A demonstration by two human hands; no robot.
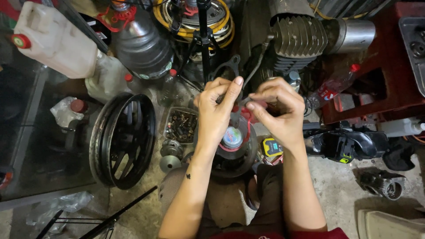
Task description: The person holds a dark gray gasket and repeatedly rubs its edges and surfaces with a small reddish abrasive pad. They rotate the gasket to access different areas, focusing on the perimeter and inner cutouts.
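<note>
Two bare hands meet above the round dark metal drum part with a pale blue centre cap [232,139], which sits on the floor between the person's knees. The left hand [217,108] is raised with its wrist bent, thumb and forefinger stretched up and pressed onto a small dark metal piece [234,116] held right over that drum. The right hand [276,106] curls in from the other side, its fingertips [250,106] pinched together on a small red bit [253,114] at the same spot; what exactly it is I cannot tell. Both forearms rise from the bottom edge and lean inward toward each other.

Left of the drum stands one black spoked wheel rim [124,139], leaning upright, and between the two lies one shallow clear tray of rusty nuts and bolts [180,125]. Beyond the drum sit one grey finned engine cylinder [297,39] and one large dark plastic bottle [142,44]. One white plastic jerrycan with a red cap [55,40] lies far left of it. One small yellow tape measure [271,147] rests just right of the drum
</note>
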